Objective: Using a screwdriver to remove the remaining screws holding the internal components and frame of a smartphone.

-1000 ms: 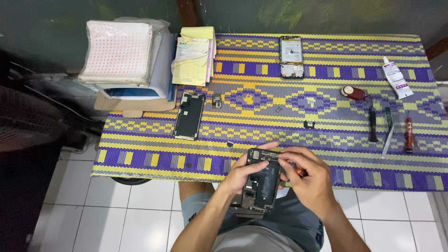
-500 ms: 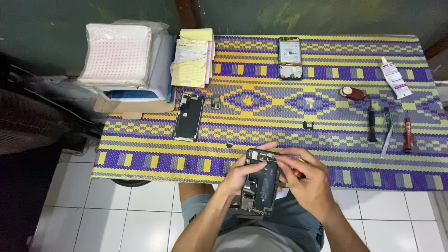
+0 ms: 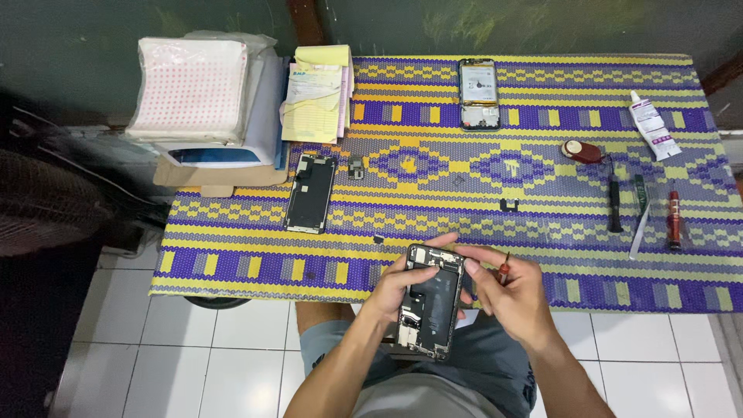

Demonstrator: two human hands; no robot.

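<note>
Black, opened phone body [image 3: 428, 302]: I am cradling it in my left hand [image 3: 396, 288] over my lap, just off the near edge of the woven yellow-and-purple mat [image 3: 232, 263], insides facing up so they are reachable. Left fingers are wrapping its left edge, thumb along the side. Right hand [image 3: 515, 298]: fingertips are pressing the phone's upper right corner while pinching a small red-handled tool [image 3: 504, 271], probably a screwdriver. Detached screen [image 3: 310, 193]: lying flat on the mat, well apart.
</note>
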